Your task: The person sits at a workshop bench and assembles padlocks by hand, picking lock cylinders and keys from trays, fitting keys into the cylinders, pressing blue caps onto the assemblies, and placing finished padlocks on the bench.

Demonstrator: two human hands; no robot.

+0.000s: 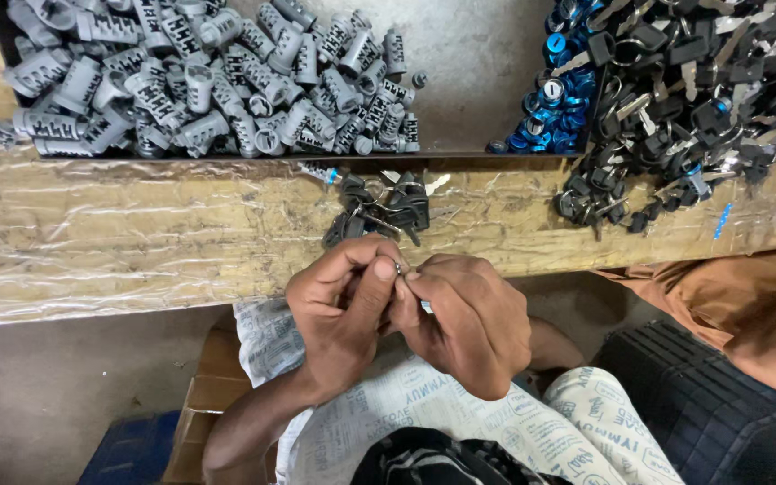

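A small metal ring is pinched narrowly between the left hand and the right hand. It could be dropped into the lap, since only the fingertips grip it.

The worktop is rough wood under wrinkled, glossy clear film. The grey cylinders look like dull cast metal. The blue caps are shiny, metallic-looking. The keys pair bright metal blades with matt black plastic heads. The printed cloth looks matt.
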